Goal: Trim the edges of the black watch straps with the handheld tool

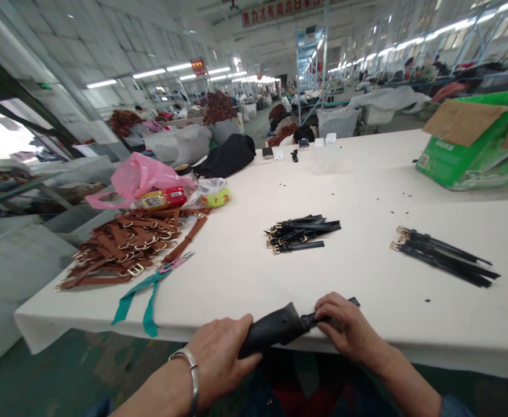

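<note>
My left hand (222,354), with a silver bangle at the wrist, is wrapped round a thick black tube-like piece (275,325) at the table's front edge. I cannot make out its exact kind. At its wide far end, my right hand (341,322) pinches a short black strap (355,302). The strap end shows beyond my fingers, and its other end meets the tube-like piece. Ahead lies a pile of black buckle straps (303,229) with gold buckles. Several more black straps (445,255) lie side by side to the right.
Brown buckle straps (123,243) are heaped at left, beside pink-handled scissors (175,262) and a teal ribbon (138,292). Behind them are a pink plastic bag (138,176) and black cloth (231,155). A green carton (466,150) stands on the white table (236,278) at far right.
</note>
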The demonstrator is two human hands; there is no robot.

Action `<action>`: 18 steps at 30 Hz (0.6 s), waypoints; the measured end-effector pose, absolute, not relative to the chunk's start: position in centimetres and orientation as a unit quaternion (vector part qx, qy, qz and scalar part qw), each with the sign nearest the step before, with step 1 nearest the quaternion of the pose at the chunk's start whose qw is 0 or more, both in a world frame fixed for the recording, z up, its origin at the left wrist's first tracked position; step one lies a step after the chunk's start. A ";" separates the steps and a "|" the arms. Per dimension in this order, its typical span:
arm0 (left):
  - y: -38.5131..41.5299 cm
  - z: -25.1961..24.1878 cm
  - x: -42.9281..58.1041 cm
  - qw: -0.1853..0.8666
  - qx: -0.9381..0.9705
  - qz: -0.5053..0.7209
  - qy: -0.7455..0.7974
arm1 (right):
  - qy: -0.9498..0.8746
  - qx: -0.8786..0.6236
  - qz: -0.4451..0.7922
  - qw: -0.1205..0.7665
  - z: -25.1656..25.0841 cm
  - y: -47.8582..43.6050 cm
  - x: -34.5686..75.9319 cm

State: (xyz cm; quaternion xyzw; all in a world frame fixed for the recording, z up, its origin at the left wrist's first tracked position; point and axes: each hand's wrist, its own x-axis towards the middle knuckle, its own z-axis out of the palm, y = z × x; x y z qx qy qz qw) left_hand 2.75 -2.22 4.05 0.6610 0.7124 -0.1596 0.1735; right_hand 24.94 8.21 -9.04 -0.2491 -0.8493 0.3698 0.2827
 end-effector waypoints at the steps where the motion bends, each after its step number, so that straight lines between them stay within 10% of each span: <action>1: -2.1 3.8 3.0 0.168 0.665 -0.164 0.708 | -0.846 -0.256 0.374 0.280 -9.0 8.3 24.9; 18: -0.2 4.5 4.0 0.165 0.677 -0.200 0.689 | -0.837 -0.260 0.415 0.245 -8.6 9.0 25.2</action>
